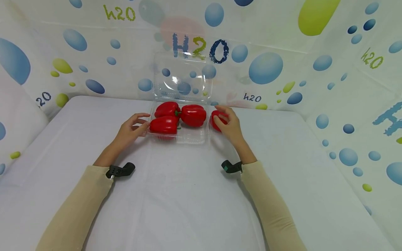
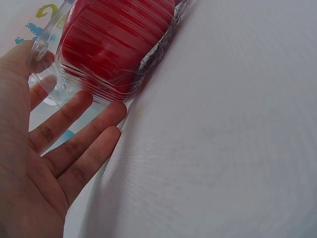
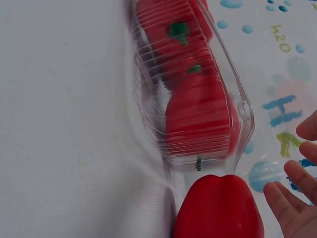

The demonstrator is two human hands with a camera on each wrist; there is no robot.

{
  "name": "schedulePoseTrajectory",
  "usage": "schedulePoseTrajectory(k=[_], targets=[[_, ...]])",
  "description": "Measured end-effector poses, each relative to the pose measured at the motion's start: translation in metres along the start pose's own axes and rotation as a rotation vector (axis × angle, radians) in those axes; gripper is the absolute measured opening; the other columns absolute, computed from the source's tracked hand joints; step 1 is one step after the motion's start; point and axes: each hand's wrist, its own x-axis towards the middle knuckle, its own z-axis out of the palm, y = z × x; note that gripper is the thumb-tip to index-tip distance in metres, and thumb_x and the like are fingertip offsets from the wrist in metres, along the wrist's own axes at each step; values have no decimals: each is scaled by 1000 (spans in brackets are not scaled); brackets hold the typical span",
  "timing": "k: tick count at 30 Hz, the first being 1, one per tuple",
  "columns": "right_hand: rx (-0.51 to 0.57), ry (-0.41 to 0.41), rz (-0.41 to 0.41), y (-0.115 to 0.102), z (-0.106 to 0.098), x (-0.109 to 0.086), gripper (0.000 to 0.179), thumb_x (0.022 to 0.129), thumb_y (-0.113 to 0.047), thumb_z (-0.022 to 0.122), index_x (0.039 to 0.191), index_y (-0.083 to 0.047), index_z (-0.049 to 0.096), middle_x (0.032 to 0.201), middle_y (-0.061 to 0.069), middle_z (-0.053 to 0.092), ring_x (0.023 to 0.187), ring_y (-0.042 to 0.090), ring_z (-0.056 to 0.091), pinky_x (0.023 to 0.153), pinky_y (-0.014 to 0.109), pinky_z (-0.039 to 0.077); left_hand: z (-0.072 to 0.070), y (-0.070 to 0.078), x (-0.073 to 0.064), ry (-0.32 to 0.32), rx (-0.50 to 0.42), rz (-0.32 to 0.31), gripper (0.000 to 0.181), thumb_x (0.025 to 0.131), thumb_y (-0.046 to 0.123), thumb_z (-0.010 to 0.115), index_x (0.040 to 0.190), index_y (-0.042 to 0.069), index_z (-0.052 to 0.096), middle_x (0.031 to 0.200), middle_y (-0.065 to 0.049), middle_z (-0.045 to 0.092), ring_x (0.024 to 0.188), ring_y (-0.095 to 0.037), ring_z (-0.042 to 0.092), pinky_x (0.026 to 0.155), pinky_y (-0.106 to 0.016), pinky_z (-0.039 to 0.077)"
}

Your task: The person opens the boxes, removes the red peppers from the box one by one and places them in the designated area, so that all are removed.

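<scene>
Three red bell peppers lie in a clear plastic clamshell box (image 1: 191, 138): one at back left (image 1: 166, 109), one at front left (image 1: 164, 124) and one at right (image 1: 193, 115). My left hand (image 1: 130, 129) is at the box's left end, its fingers fairly straight and fingertips touching the clear wall in the left wrist view. Just right of the box, another red bell pepper (image 3: 218, 210) is beside my right hand (image 1: 230, 126). That hand's fingers are spread around it from above; the right wrist view shows several fingers apart from it.
The box's hinged lid (image 1: 183, 76) stands raised against the patterned backdrop (image 1: 282, 42). White cloth (image 1: 188, 195) covers the table, whose back edge runs close behind the box. A dark band with a camera (image 1: 120, 170) sits on each wrist.
</scene>
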Motion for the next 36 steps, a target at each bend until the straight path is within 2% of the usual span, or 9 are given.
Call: schedulePoseTrajectory(k=[5, 12, 14, 19, 21, 24, 31, 33, 36], targets=[[-15, -15, -2, -1, 3, -1, 42, 93, -5, 62, 134, -3, 52, 137, 14, 51, 127, 27, 48, 104, 38, 46, -1, 2, 1, 2, 11, -6, 49, 101, 25, 52, 145, 9, 40, 133, -24, 52, 106, -37, 59, 71, -8, 49], [-46, -34, 6, -3, 7, -3, 42, 93, -7, 62, 134, -4, 54, 135, 13, 52, 124, 29, 50, 102, 37, 47, -3, 33, -12, -15, -2, -9, 47, 101, 18, 50, 144, 1, 39, 132, -31, 49, 108, -45, 56, 70, -6, 46], [-43, -34, -4, -3, 8, -2, 42, 92, -6, 63, 133, -4, 54, 134, 14, 52, 124, 31, 50, 102, 39, 47, -4, 30, -11, -16, 0, -12, 48, 102, 19, 50, 144, 1, 38, 132, -30, 49, 108, -44, 56, 70, -6, 46], [-15, -54, -34, -2, 9, -2, 42, 91, -3, 64, 131, -1, 55, 133, 16, 52, 124, 36, 49, 103, 44, 45, -2, 8, 0, -21, 2, -6, 49, 102, 21, 49, 146, 3, 36, 134, -29, 49, 106, -40, 58, 71, -9, 49], [-21, -61, -34, -2, 10, -3, 42, 91, -3, 64, 131, -1, 55, 134, 16, 52, 124, 35, 50, 104, 42, 45, -2, 3, 2, -20, -2, -2, 49, 102, 23, 49, 146, 5, 37, 133, -28, 49, 105, -38, 58, 71, -10, 50], [-30, -75, -23, -3, 11, -3, 43, 91, -3, 64, 133, -2, 54, 136, 15, 51, 124, 33, 50, 104, 41, 45, -2, 2, 3, -13, -6, 7, 49, 102, 26, 51, 146, 8, 38, 132, -26, 51, 102, -34, 60, 71, -11, 51], [-7, -115, -56, -5, 16, -4, 46, 89, 6, 62, 134, 8, 49, 137, 26, 47, 128, 44, 44, 103, 56, 42, -2, 4, 0, -12, -20, 13, 49, 101, 28, 53, 145, 10, 41, 128, -23, 54, 90, -11, 60, 72, -12, 52], [-9, -126, -73, -6, 17, -5, 46, 89, 6, 62, 133, 8, 49, 136, 26, 48, 128, 44, 44, 103, 57, 41, -2, 5, -1, -12, -22, 8, 50, 101, 28, 53, 145, 10, 41, 128, -23, 54, 90, -12, 61, 72, -12, 52], [-25, -136, -86, -7, 19, -7, 45, 89, 4, 64, 133, 5, 52, 135, 22, 50, 128, 41, 45, 103, 55, 43, -2, 4, -2, -12, -16, 1, 50, 101, 29, 53, 145, 10, 40, 129, -23, 54, 96, -22, 61, 72, -12, 51]])
